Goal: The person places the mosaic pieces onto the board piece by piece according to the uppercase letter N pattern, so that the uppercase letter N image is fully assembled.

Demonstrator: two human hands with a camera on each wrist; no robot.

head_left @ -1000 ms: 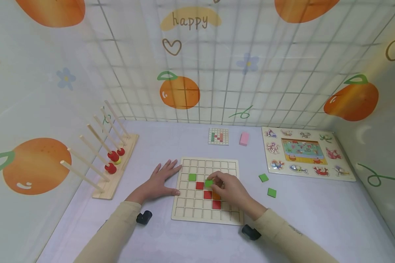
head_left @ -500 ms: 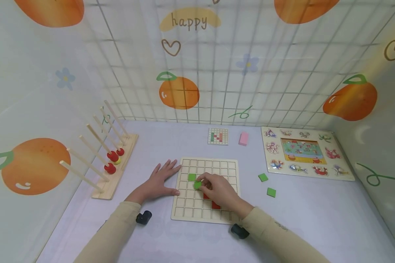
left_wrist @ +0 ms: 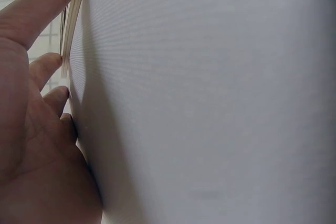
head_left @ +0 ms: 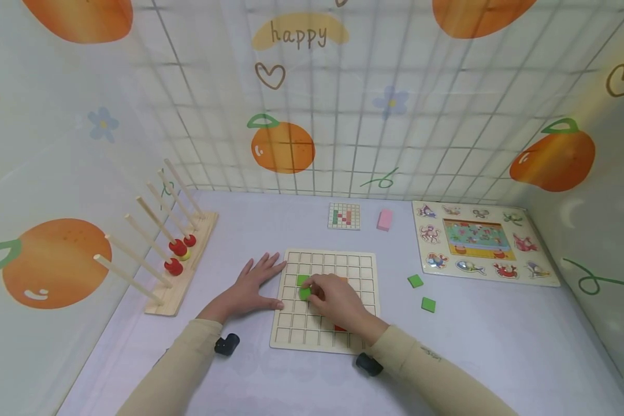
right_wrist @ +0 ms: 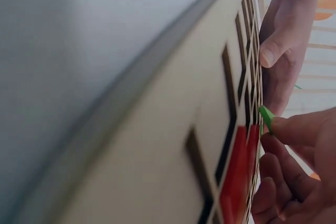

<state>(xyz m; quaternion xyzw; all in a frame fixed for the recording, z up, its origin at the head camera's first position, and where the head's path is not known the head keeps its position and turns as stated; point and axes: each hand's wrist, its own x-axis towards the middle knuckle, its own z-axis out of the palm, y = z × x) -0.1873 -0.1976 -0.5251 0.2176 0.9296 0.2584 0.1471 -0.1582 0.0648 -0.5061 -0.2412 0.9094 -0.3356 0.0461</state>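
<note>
A light wooden grid board [head_left: 312, 335] lies in front of me. My right hand [head_left: 339, 297] pinches a green square tile [head_left: 304, 294] between thumb and fingers, at the board's left-middle cells. Just beyond it, another green tile [head_left: 303, 280] lies in a cell. In the right wrist view the pinched tile [right_wrist: 266, 117] is tilted at the board's surface, and red tiles [right_wrist: 239, 174] sit in cells nearby. My hand hides much of the tiles beneath it in the head view. My left hand [head_left: 251, 289] rests with fingers spread, its thumb and fingertips at the board's left edge.
Two loose green tiles [head_left: 422, 293] lie right of the board. Behind it are a small pattern card [head_left: 345, 216] and a pink block [head_left: 385, 219]. A wooden peg stand [head_left: 187, 271] with beads is at left, and a sea-animal puzzle [head_left: 486, 242] at right.
My right hand has carried the green tile leftward over the board, to just below the other green tile. The left hand has stayed in place.
</note>
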